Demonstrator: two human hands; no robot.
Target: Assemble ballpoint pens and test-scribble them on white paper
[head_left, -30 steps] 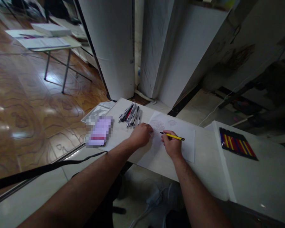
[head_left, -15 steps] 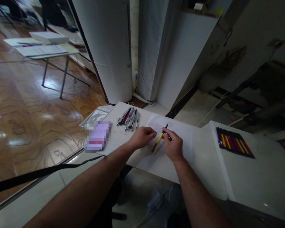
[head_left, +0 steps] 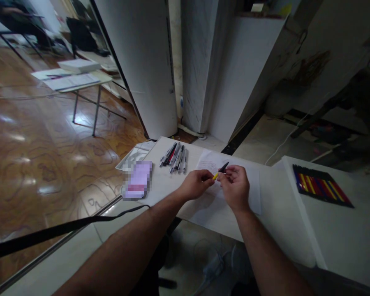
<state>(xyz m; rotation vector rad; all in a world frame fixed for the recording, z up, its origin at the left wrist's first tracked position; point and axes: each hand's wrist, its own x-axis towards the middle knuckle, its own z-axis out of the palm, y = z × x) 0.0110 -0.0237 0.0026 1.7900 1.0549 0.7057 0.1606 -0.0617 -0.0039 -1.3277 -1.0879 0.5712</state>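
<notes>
A yellow pen [head_left: 216, 176] with a black end lies between both hands, over a sheet of paper [head_left: 254, 193] that bears lines of writing. My right hand [head_left: 237, 189] is closed around it near the black part, which points up and away. My left hand [head_left: 197, 184] pinches the yellow part, its fingers hiding the lower end. To the left of my hands lies a pile of clear, black and red pens [head_left: 179, 158] on the white table [head_left: 156, 181].
A purple, blurred-out phone-like object [head_left: 138, 179] sits at the table's left edge. On an adjoining white surface at right is a flat pack of coloured pens [head_left: 322, 187]. Farther left stands a small folding table [head_left: 105, 77] with papers and a white box. A white cylindrical appliance [head_left: 142, 70] rises behind.
My left hand has come over to the pen and now grips it. The pen has turned, its black end pointing more to the right. The whole view has shifted slightly.
</notes>
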